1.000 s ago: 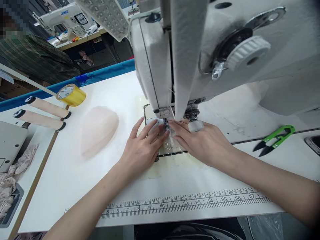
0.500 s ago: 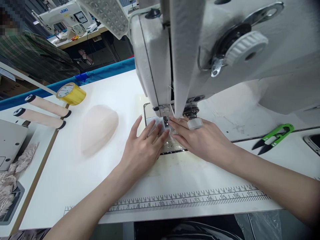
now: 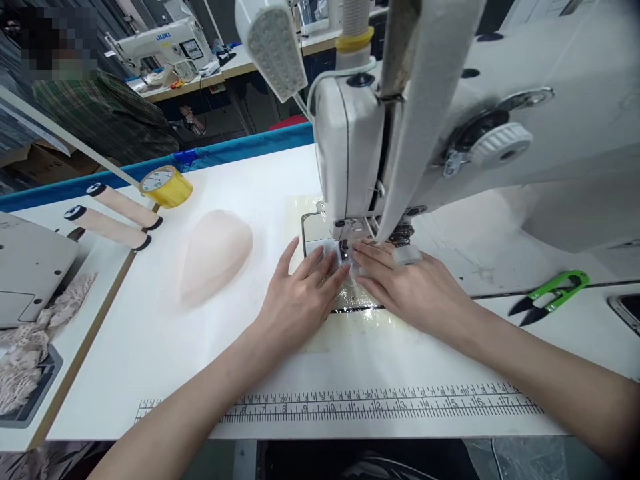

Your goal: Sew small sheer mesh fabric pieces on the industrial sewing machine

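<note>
My left hand [image 3: 303,290] lies on the sewing machine's bed with its fingers spread, fingertips just left of the needle area. Under those fingertips is a small piece of thin, whitish see-through material [image 3: 325,248]. My right hand [image 3: 407,283] rests from the other side, fingers stretched out flat, the tips close to the presser foot [image 3: 343,250]. Some of the material seems to lie between the two hands, though the fingers partly hide it. Above the hands stands the white sewing machine head [image 3: 357,153]. A pale beige moulded cup [image 3: 217,253] sits left of my left hand.
Green thread snips [image 3: 553,293] lie right of my right forearm. At the left are two beige thread spools [image 3: 107,229] and a yellow tape roll [image 3: 167,187]. A printed ruler [image 3: 350,405] runs along the front edge. Behind, a person in a checked shirt [image 3: 110,117] is near another machine [image 3: 167,47].
The camera view has tilted and shifted, so most of the scene appears further right and more of the machine head shows. Both hands keep nearly the same place beside the presser foot.
</note>
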The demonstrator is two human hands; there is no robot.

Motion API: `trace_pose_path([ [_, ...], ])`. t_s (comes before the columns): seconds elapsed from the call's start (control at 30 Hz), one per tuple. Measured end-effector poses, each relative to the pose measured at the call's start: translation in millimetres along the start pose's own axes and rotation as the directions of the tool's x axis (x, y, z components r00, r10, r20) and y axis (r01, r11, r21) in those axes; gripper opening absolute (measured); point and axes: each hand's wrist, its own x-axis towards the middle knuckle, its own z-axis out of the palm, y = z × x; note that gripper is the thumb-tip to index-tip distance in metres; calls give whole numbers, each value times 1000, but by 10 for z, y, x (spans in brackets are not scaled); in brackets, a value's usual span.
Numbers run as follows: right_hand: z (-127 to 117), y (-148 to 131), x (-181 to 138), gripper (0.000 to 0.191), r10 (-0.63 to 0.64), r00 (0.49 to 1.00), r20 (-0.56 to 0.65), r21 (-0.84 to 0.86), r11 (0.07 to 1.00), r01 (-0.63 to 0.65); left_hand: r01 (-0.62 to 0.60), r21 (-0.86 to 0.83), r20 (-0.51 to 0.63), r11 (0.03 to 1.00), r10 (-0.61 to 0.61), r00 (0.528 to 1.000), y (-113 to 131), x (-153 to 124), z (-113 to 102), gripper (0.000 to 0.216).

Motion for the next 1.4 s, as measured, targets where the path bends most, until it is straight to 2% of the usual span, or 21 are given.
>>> trace_pose_path([
  [0.1,-55,-21,-41,35,-47,999,-1,103,994,46,13,-29,-26,999,-14,1000,-5,-19,29,35],
  [0.17,-72,-41,-50,31,-59,998,1,134,989,59,28,-59,-49,998,-31,998,-8,-30,49,35],
  [0.27,-51,-59,-28,23,-73,996,-42,64,995,76,25,-83,-78,996,-32,996,-8,-41,66,35],
  [0.37,-17,-57,-3,21,-141,983,-120,-1,990,141,5,-72,-87,997,-11,996,0,-44,60,35],
  [0.5,-32,-54,-13,20,-170,970,-172,-11,985,171,3,-66,-79,998,-8,997,14,-43,37,33],
  [0.7,-59,-60,-17,21,-164,976,-145,74,982,176,9,-62,-80,998,-14,997,16,-40,27,33],
  [1.07,-49,-47,-36,25,-176,980,-90,29,983,180,20,-65,-78,998,-25,997,18,-20,18,30],
  [1.4,-7,-21,15,28,-138,983,-123,-18,990,137,30,-47,-95,998,-34,995,-39,30,76,31],
])
